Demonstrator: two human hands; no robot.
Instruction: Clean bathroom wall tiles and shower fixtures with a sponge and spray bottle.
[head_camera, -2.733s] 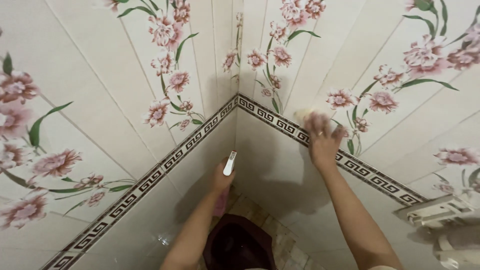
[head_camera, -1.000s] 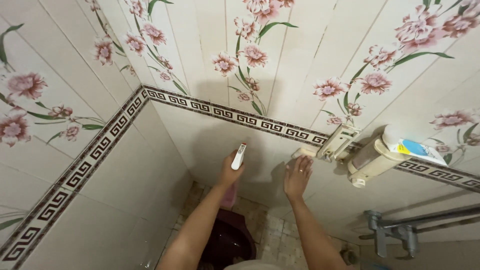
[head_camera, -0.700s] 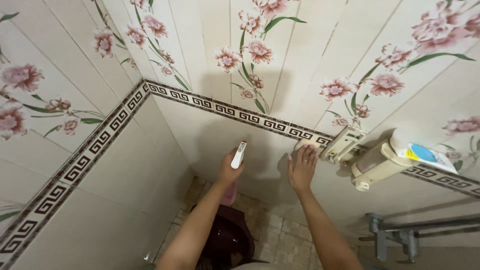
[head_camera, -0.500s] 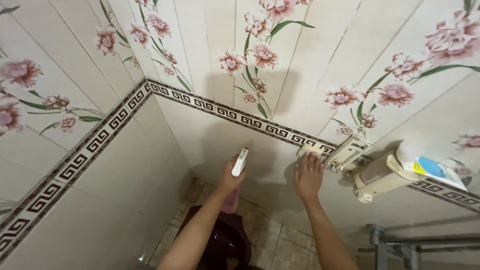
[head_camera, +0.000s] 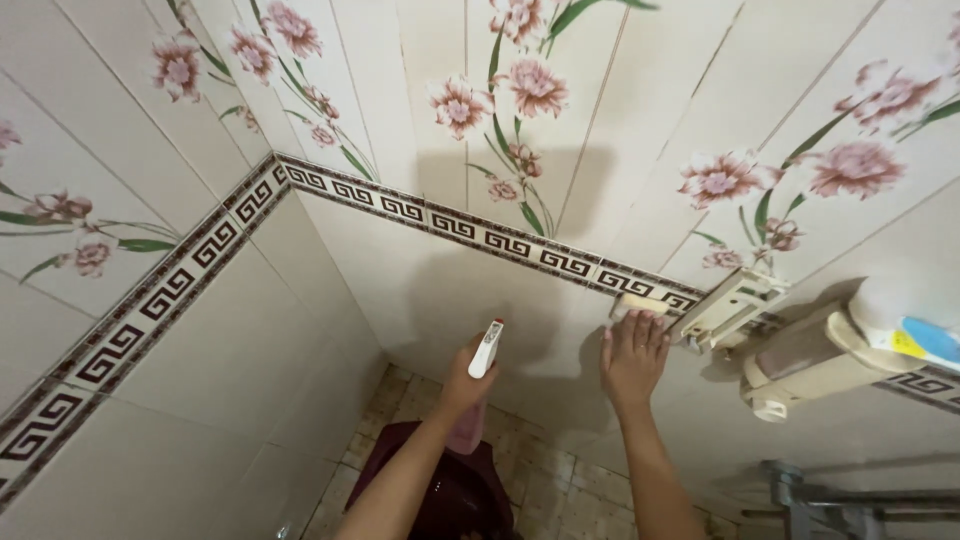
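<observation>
A pale yellow sponge (head_camera: 640, 303) is pressed flat against the tiled wall (head_camera: 440, 290) by the right hand (head_camera: 632, 352), its fingers spread open over the pad, just below the dark key-pattern border strip (head_camera: 470, 232) and right beside a cream wall bracket (head_camera: 730, 305). A spray bottle (head_camera: 478, 385), white at the trigger head and pink in the body, is gripped by the closed left hand (head_camera: 462, 382), nozzle held up and clear of the wall. For a clean result, the pad is best kept flat under even pressure, with short overlapping strokes worked along the grout lines and into the edge of the bracket, while the bottle is kept upright and pointed away from the face. To the right, a cream dispenser (head_camera: 815, 352) is fixed to the wall; above it lies a white package bearing a blue and yellow label (head_camera: 925, 340), partly cut off by the picture edge. Pink flower tiles (head_camera: 535, 90) fill the upper wall. A dark maroon fixture (head_camera: 440, 495) is seen on the floor below.
</observation>
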